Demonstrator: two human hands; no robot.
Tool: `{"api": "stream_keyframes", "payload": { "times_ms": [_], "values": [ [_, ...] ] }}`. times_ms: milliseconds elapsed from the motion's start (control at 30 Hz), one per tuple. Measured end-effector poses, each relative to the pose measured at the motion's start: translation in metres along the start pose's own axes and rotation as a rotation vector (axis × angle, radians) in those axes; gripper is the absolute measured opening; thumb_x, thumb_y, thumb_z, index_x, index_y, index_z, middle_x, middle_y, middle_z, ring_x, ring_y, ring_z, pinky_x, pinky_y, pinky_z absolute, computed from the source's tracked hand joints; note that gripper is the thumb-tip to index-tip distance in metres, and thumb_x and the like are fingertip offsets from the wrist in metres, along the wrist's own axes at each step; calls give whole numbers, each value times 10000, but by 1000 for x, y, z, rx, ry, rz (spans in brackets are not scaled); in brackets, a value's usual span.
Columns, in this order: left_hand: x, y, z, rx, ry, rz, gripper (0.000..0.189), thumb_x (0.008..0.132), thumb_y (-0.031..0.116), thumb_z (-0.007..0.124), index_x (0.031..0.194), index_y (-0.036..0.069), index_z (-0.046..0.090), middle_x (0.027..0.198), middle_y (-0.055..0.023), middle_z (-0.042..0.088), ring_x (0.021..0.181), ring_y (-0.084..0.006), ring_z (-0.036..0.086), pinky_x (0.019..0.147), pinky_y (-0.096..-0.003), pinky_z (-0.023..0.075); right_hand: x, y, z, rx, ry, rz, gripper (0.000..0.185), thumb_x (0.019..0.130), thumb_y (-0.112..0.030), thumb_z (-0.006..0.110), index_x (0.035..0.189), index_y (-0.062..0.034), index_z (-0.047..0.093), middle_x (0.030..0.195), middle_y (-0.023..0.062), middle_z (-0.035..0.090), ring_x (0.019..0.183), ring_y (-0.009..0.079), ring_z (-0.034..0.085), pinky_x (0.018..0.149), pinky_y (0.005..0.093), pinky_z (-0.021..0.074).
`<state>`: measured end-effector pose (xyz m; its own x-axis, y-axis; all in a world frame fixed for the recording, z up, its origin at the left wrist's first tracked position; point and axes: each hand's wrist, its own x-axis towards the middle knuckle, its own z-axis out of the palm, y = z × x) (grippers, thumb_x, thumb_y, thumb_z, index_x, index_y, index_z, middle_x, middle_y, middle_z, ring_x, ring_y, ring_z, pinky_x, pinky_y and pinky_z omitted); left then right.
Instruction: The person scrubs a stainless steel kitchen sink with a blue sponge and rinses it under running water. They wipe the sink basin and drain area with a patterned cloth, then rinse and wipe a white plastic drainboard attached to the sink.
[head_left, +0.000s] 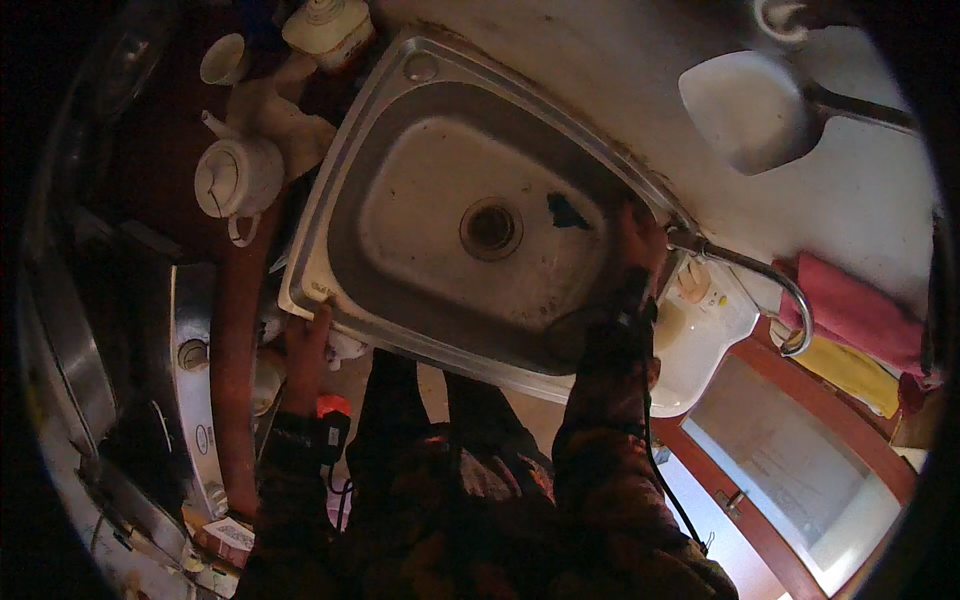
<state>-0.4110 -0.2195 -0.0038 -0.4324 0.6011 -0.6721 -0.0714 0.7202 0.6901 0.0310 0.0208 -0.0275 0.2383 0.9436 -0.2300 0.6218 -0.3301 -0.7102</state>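
Note:
A stainless steel sink (420, 281) with a round drain (491, 229) fills the middle of the view. At its near left corner, my left hand (306, 352) grips the rim, a finger lying over the top edge. My right hand (639, 236) is at the right end of the basin, by the foot of the curved metal faucet (757, 266). Shadow and blur hide what its fingers do. A dark teal scrap (566, 211) lies on the basin floor, right of the drain.
On the left stand a white teapot (240, 176), a small cup (223, 60) and a gas stove (196, 360). A white spatula (750, 112) is at upper right. Below the faucet are a white basin (697, 367), a pink cloth (855, 307), a yellow cloth (847, 371) and a framed glass door (780, 450).

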Motion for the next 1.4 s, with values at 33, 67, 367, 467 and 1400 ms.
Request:
{"api": "stream_keyframes", "payload": {
  "times_ms": [33,67,367,467,1400],
  "values": [
    [0,0,-1,13,-14,-21,401,901,253,628,1198,-10,571,1116,-68,609,947,-157,548,818,-302,435,10,0,22,-208,-50,-183,390,940,-263,530,1253,-31,528,1206,111,590,1129,202,553,956,338,463],
    [1,-1,0,20,-13,-11,397,894,283,630,1158,-8,569,1055,-56,586,903,-152,530,782,-303,424,14,-5,44,-255,-5,-350,358,936,-277,532,1198,-34,552,1141,116,599,1082,207,568,925,343,469],
    [6,-11,3,-30,27,121,447,859,424,646,990,8,547,798,-16,499,680,-129,460,594,-307,384,15,-88,123,-405,-138,-151,356,867,-352,597,1177,-176,604,1067,171,614,908,282,599,721,422,475],
    [0,-3,0,21,11,-89,407,895,319,624,1121,-16,574,968,-49,608,840,-133,536,727,-279,426,18,-11,58,-121,46,-28,320,847,-367,602,1043,-121,666,1009,100,674,919,238,641,746,388,493],
    [0,0,2,-37,-30,95,400,900,337,628,1096,-10,587,896,-31,628,728,-110,542,636,-289,434,2,-116,263,-580,123,-890,333,844,-216,597,1117,-27,568,1108,142,586,1020,307,543,880,419,440]
  ]
}}
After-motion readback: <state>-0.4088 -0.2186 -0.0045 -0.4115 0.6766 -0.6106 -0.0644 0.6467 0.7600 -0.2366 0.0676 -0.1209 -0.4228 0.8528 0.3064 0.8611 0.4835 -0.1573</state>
